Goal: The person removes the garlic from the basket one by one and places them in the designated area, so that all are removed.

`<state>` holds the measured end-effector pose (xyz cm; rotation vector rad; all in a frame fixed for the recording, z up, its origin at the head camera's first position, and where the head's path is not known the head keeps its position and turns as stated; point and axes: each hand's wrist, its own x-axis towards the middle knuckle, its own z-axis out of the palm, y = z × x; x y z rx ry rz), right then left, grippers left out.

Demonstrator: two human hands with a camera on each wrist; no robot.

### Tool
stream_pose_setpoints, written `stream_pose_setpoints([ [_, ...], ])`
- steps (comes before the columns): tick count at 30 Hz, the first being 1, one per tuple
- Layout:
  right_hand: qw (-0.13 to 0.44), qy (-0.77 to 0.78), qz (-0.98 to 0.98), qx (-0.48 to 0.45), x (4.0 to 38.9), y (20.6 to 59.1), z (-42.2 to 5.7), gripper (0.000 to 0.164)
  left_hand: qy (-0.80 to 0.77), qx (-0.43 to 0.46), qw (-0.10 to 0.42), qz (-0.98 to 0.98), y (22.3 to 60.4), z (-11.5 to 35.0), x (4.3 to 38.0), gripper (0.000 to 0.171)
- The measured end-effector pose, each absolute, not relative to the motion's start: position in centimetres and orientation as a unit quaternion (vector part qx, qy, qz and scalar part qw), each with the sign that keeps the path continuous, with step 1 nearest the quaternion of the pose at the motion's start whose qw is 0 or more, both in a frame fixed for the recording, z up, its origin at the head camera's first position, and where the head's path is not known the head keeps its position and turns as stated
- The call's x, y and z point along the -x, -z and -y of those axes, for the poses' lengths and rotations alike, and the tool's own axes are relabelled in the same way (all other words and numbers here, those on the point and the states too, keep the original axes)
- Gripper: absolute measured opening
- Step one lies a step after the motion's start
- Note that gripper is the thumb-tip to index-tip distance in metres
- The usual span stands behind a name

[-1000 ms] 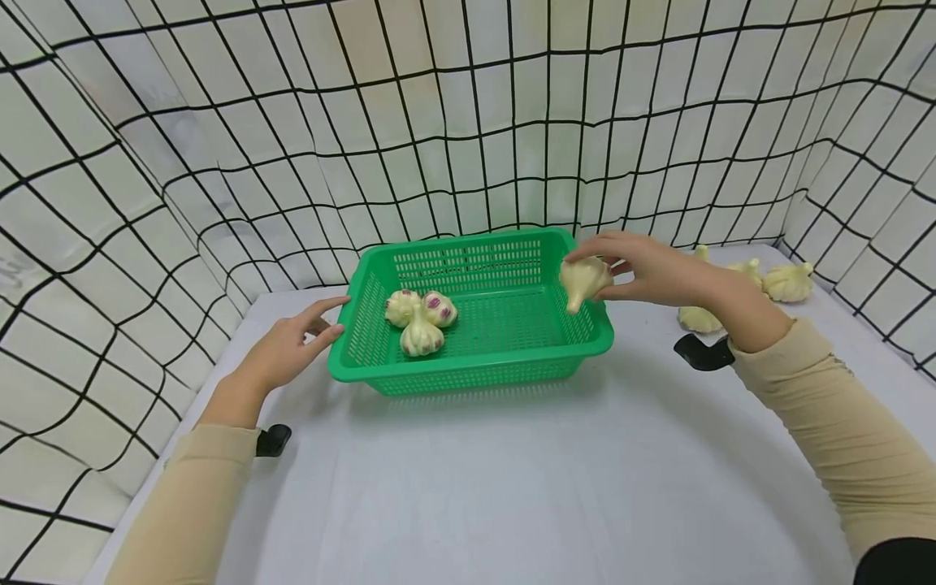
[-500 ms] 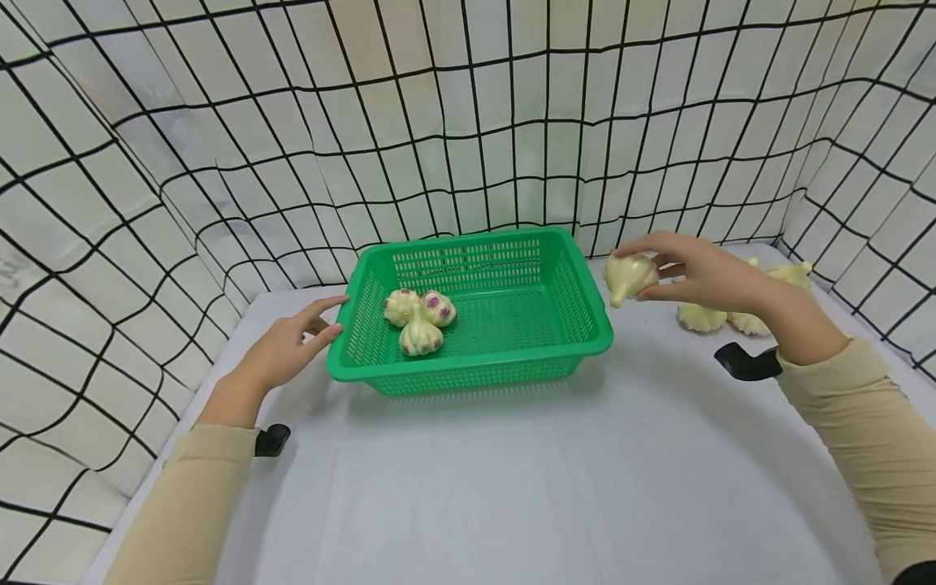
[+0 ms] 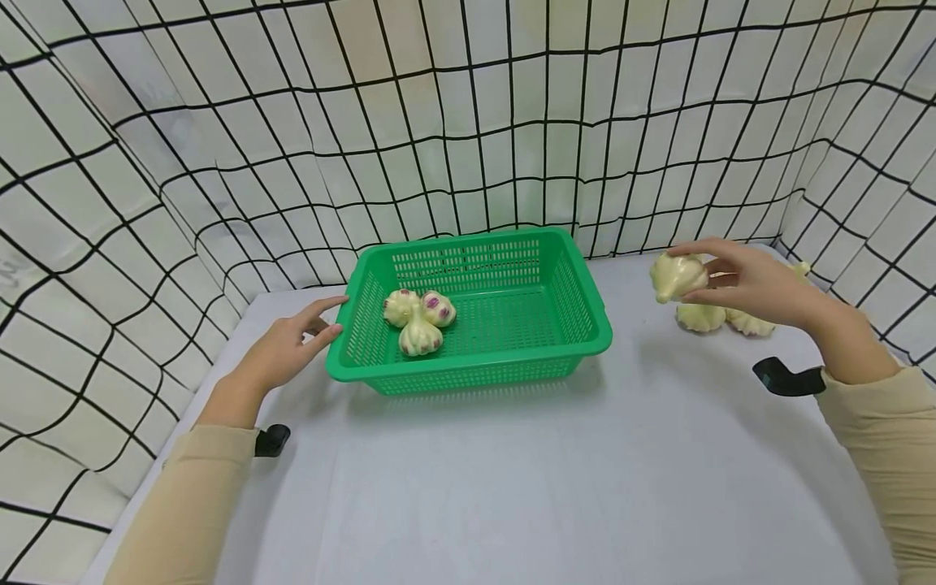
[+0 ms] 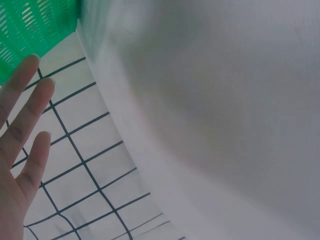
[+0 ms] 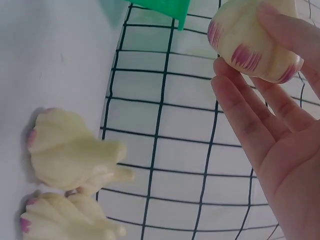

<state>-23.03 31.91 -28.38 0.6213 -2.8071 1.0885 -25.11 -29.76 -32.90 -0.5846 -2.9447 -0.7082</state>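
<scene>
My right hand pinches a garlic bulb between thumb and fingers, above the table to the right of the green plastic basket. Purple streaks mark the held garlic bulb in the right wrist view. Below and behind that hand, several pale garlic bulbs lie grouped on the table, partly covered by it. Inside the basket, on its left side, three garlic bulbs sit together. My left hand is at the basket's left rim, its fingers loosely extended and holding nothing.
A white-covered table carries everything. Black netting over white walls encloses the back and both sides, close behind the basket. Dark devices are strapped at both wrists, including the left wrist device.
My right hand has carried the garlic bulb from over the basket's right end out to the right, near the other bulbs. My left hand and the basket have stayed practically still.
</scene>
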Motion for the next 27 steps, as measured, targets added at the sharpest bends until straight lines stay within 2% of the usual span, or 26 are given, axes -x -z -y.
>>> stream_pose_setpoints([
  [12, 0.04, -0.379, 0.914, -0.138, 22.1, 30.0, -35.7, 0.064, 0.228, 0.193, 0.034, 0.954, 33.1, 29.9, 25.2, 0.056],
  [27, 0.122, -0.434, 0.889, -0.084, 21.2, 32.3, -40.8, 0.066, 0.228, 0.192, 0.03, 0.954, 32.9, 29.9, 25.1, 0.056],
])
